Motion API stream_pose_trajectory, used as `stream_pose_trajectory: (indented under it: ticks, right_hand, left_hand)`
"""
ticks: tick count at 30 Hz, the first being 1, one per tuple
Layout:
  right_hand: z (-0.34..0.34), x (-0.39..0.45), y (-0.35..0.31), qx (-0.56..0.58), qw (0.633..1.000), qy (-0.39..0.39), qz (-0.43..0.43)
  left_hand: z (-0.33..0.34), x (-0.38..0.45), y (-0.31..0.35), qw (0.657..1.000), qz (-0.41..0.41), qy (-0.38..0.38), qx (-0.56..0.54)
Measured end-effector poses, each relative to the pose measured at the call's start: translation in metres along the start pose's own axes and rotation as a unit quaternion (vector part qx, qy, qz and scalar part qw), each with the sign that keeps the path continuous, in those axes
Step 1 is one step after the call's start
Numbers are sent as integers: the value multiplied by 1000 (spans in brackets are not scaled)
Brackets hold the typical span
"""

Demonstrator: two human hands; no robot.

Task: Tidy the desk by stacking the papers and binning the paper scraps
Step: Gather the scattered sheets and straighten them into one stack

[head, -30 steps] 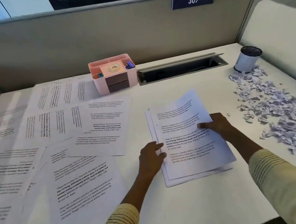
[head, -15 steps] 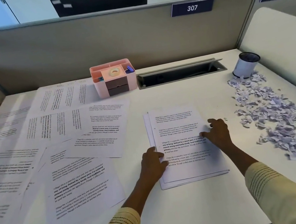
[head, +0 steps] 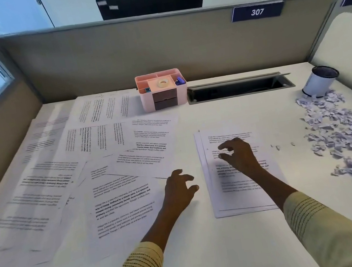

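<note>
While the right hand [head: 239, 156] hovers over the paper stack [head: 238, 197] at centre-right of the frame, fingers loosely curled, it grasps nothing; can't tell if the fingertips touch the top sheet. Left hand [head: 179, 190] sits just left of the stack, over bare bench [head: 211, 243], fingers spread and relaxed, also holding nothing, right beside the edge of the nearest loose sheet [head: 122, 206]. Stack edges are slightly offset, not squared. Loose printed sheets [head: 61, 174] cover the left half of the frame, overlapping at mixed angles. Paper scraps [head: 350, 135] are strewn down the right side of the frame, well apart from the stack, with a few stray bits between. White cup with dark rim [head: 320, 84] stands upright at upper right, scraps touching its base. Pink organiser [head: 162, 91] at upper centre holds a tape roll [head: 163, 82]. Open cable tray [head: 239, 87] just right of it.
</note>
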State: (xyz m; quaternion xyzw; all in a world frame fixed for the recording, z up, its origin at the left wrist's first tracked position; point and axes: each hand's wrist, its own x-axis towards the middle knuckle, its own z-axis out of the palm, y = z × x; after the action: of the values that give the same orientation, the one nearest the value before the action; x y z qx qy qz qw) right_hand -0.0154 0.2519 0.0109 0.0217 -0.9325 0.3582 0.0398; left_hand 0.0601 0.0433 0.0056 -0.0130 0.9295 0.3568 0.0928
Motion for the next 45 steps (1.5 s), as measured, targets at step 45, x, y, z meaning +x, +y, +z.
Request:
stream_pose_trajectory:
  ticks: [45]
  right_hand:
    - [178,-104,-130,-232,939,-194,-162]
  left_hand:
    - [-173,-64,-218,975,-81,194,67]
